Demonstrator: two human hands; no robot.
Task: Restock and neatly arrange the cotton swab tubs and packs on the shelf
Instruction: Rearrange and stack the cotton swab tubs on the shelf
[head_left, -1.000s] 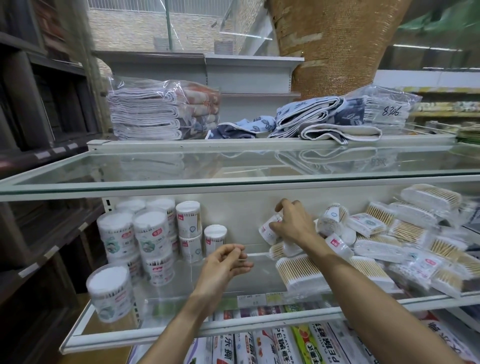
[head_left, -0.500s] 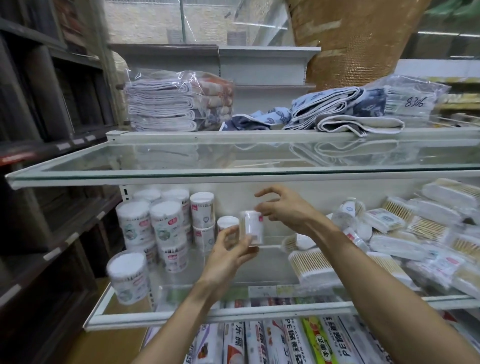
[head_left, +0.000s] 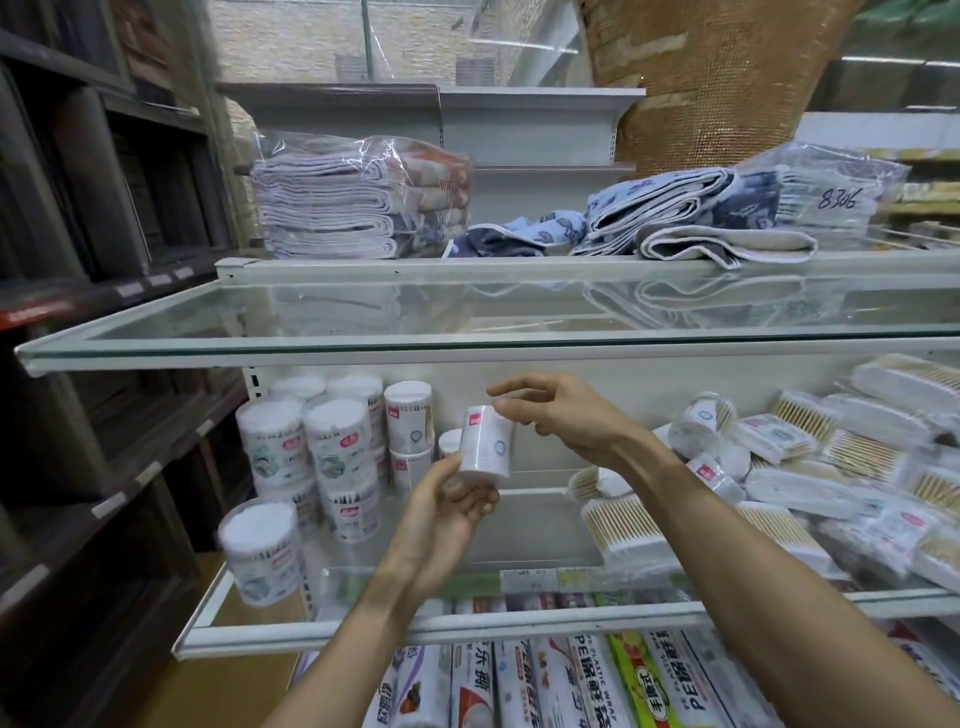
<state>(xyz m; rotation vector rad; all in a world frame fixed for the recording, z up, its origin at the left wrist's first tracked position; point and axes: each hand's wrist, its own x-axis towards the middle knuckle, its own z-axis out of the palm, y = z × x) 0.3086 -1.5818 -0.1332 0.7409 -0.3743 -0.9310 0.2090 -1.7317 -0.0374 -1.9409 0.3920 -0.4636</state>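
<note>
My left hand (head_left: 451, 512) grips the bottom of a small round cotton swab tub (head_left: 487, 447) with a red label, held upright in front of the middle shelf. Just above and right of the tub, my right hand (head_left: 566, 418) hovers with relaxed fingers, its fingertips close to the tub's top. Stacked swab tubs (head_left: 332, 441) stand at the shelf's left, with one large tub (head_left: 261, 551) near the front corner. A loose heap of flat swab packs (head_left: 800, 467) covers the right side of the shelf.
The shelf (head_left: 467, 626) has a white front rail. A glass shelf (head_left: 415, 325) hangs close overhead, carrying folded towels (head_left: 358, 200). Plastic wrap rolls (head_left: 571, 680) fill the level below. Dark wooden shelving (head_left: 93, 312) stands at the left.
My right hand lifted a small tub out of the pile and passed it leftward. My left hand rose and now grips it; the right hand has let go and hovers above it.
</note>
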